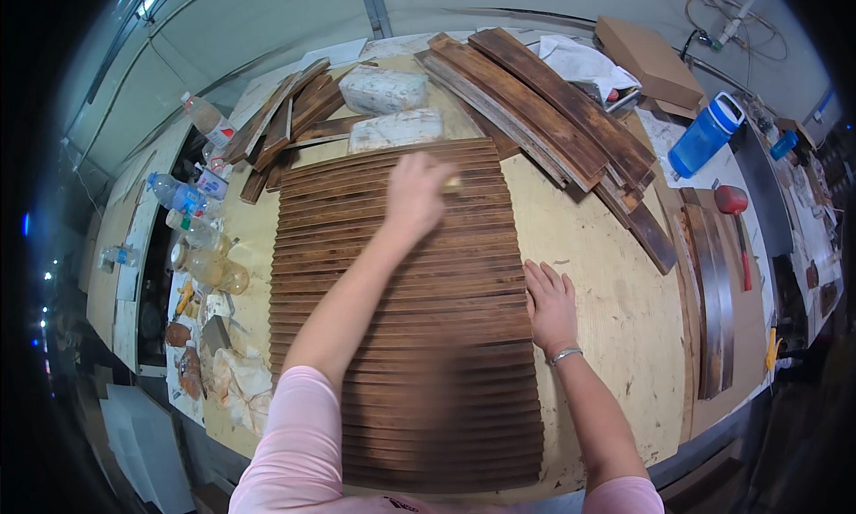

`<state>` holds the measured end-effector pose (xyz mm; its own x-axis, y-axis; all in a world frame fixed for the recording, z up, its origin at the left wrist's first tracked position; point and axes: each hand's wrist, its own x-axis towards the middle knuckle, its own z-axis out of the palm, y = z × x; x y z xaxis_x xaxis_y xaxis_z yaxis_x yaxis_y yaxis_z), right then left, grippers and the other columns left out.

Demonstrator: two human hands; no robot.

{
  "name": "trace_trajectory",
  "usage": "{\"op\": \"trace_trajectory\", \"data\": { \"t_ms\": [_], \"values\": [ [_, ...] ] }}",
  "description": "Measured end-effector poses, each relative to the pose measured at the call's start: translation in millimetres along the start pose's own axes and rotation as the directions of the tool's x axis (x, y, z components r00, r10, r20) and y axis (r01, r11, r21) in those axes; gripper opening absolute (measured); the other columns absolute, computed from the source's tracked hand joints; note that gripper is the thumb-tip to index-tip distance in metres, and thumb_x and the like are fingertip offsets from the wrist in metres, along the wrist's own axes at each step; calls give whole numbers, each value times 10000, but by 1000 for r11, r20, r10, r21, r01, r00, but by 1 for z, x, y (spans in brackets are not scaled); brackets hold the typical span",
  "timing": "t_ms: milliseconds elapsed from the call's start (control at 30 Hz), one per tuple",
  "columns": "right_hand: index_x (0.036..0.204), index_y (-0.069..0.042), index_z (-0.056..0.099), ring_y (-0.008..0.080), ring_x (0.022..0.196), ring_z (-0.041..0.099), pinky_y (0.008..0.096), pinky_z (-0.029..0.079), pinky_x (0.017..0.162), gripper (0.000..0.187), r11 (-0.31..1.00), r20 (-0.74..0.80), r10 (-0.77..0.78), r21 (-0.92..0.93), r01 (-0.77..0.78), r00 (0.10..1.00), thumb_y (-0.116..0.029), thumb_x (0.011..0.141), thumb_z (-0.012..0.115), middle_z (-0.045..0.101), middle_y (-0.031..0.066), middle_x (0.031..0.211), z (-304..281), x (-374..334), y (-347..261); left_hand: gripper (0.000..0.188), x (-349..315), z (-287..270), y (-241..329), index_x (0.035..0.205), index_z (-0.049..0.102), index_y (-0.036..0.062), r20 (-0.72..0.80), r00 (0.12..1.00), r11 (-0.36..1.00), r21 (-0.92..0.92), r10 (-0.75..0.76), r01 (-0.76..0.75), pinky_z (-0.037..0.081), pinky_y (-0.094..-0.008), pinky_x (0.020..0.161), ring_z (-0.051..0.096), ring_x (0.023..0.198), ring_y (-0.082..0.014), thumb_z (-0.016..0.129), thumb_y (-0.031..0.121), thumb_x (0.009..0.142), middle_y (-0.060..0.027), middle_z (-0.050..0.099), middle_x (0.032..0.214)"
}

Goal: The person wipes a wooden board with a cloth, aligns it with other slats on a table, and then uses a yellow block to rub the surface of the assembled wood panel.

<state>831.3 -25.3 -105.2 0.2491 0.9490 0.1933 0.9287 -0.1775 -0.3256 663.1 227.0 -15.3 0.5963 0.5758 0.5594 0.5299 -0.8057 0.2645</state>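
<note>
A dark brown ribbed wooden panel (410, 291) lies flat in front of me, its slats running from side to side. My left hand (416, 195) is closed near the panel's far end, blurred by motion. Out of its right side pokes a small yellowish piece (453, 184), too smeared to name. My right hand (551, 305) lies with stretched fingers at the panel's right edge, partly on the pale board (615, 336) beneath. Two whitish wrapped blocks (395, 131) stand against the panel's far edge.
Dark wooden planks (553, 113) are piled at the far right, with more boards (285, 113) at the far left. Several bottles (209, 269) line the left side. A blue jug (706, 135), a red-headed mallet (731, 200) and a cardboard box (646, 59) sit on the right.
</note>
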Motion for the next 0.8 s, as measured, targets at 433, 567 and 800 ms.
{"op": "trace_trajectory", "data": {
  "t_ms": [433, 567, 800],
  "values": [
    [1415, -147, 548, 216, 1410, 425, 513, 273, 1187, 492, 999, 8, 9, 36, -9, 1000, -171, 925, 575, 505, -12, 1509, -1, 0, -2, 315, 38, 59, 12, 995, 738, 158, -46, 953, 945, -121, 301, -304, 402, -409, 893, 551, 948, -282, 651, -16, 747, -69, 605, 990],
    [1398, -143, 564, 221, 1402, 438, 514, 281, 1182, 482, 999, -8, 17, 50, -16, 1000, -170, 917, 578, 522, -6, 1497, -3, -1, 1, 311, 53, 76, 21, 1002, 736, 168, -71, 997, 979, 205, 16, -1, 395, -451, 965, 562, 1028, -278, 642, -8, 764, -67, 599, 988],
    [1389, -144, 568, 224, 1394, 445, 515, 292, 1176, 493, 997, -17, 14, 82, -12, 1000, -135, 898, 597, 526, -15, 1490, -4, -1, 3, 367, 54, 75, 14, 1054, 738, 183, 120, 971, 978, -11, 209, -209, 422, -416, 978, 567, 1093, -270, 630, -35, 778, -55, 631, 1050]
  ]
}}
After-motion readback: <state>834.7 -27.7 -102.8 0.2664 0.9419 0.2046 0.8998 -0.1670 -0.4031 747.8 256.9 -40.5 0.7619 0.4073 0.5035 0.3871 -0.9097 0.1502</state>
